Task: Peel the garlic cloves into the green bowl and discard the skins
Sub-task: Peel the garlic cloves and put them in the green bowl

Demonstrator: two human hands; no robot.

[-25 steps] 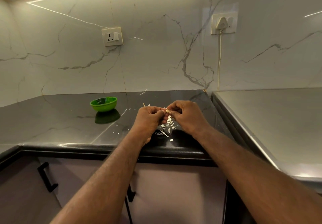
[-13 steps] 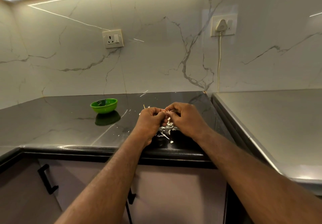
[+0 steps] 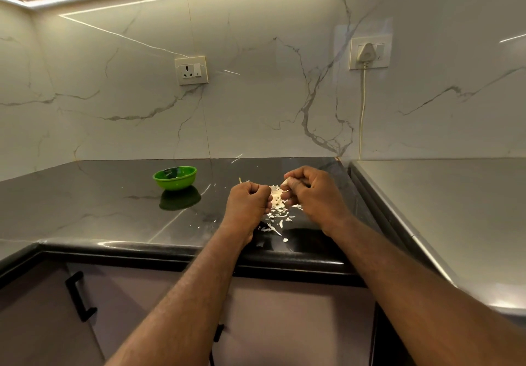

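Black polished counter (image 3: 99, 203) runs below a marble-veined wall, and the work sits near its front edge. The right hand (image 3: 313, 197) pinches a garlic clove (image 3: 287, 182) between thumb and fingertips, with the pale end poking out toward the left, where the other hand can reach it. The left hand (image 3: 249, 200) is curled into a fist close beside it; whether it holds a clove or a strip of skin I cannot tell. Both hover just above a scatter of pale skins (image 3: 277, 219), so I judge that loose peel is meant to fall onto one heap that is easy to gather and discard. The green bowl (image 3: 175, 178) stands off to the left, well apart from the mess, probably to keep peelings out of it.
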